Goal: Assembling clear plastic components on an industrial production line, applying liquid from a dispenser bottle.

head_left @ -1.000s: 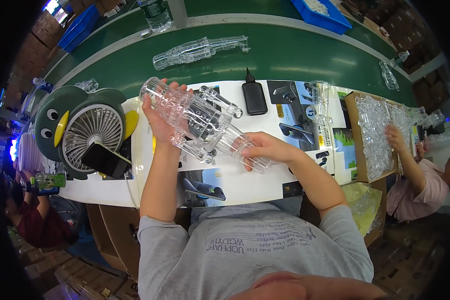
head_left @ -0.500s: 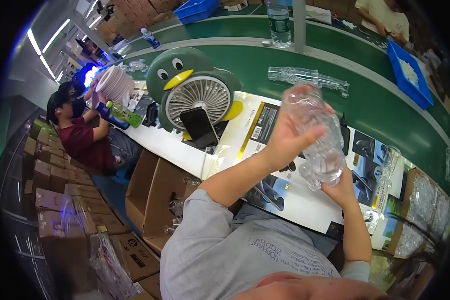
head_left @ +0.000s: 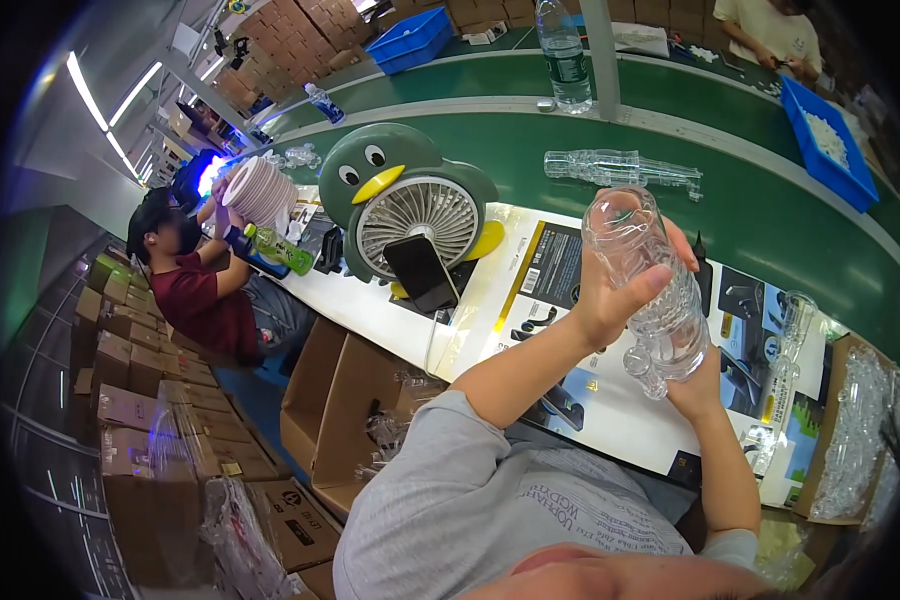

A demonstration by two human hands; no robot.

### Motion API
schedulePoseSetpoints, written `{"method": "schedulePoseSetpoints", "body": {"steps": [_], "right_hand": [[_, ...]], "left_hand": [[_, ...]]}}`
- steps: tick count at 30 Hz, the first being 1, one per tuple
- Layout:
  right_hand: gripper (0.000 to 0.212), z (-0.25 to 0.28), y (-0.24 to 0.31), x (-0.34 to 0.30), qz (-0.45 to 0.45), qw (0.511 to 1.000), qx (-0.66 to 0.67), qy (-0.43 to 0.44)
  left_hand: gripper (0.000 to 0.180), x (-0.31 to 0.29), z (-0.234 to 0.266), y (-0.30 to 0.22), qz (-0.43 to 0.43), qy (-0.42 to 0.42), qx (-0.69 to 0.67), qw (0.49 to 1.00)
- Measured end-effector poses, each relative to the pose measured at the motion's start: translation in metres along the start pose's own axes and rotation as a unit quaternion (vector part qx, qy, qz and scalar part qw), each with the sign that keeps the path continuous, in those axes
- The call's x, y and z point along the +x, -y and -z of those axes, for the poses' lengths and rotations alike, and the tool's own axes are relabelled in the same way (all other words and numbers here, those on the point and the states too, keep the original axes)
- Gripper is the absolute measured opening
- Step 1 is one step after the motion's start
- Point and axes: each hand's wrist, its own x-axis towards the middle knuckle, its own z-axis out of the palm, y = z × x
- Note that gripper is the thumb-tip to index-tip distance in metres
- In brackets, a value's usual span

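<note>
A clear, bottle-shaped moulded piece with bulges and a small round knob at its lower end is held tilted above the table. My left hand wraps round its middle, the thumb across the front and fingertips showing at the far side. Below it, my right hand is closed at the lower end, its fingers mostly hidden behind the piece. Another clear piece, long and stepped, lies on the green conveyor beyond my hands. More clear pieces lie at the right of the table.
On the table stand a green duck-faced fan and a leaning phone. A carton of clear pieces is at right, an open carton at left. A water bottle stands beyond. A co-worker sits at left.
The view has shifted, so the surroundings appear lower and mostly farther right. Both hands still hold the clear piece, whose upper end now shows more sharply.
</note>
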Motion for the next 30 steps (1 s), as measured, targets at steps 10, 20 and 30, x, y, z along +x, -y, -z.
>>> {"method": "schedulePoseSetpoints", "body": {"steps": [10,20,30], "right_hand": [[0.055,-0.001,0.005,-0.001,0.039,0.999,-0.032,-0.004],[0.055,-0.001,0.012,-0.004,-0.017,0.999,0.048,0.01],[0.052,-0.004,0.005,-0.006,-0.004,1.0,-0.01,0.021]], "left_hand": [[0.054,-0.006,-0.007,-0.007,-0.024,0.002,0.012,1.0],[0.057,0.0,-0.01,-0.009,0.006,0.036,0.043,0.998],[0.059,-0.006,-0.009,-0.008,0.006,0.001,0.035,0.999]]}}
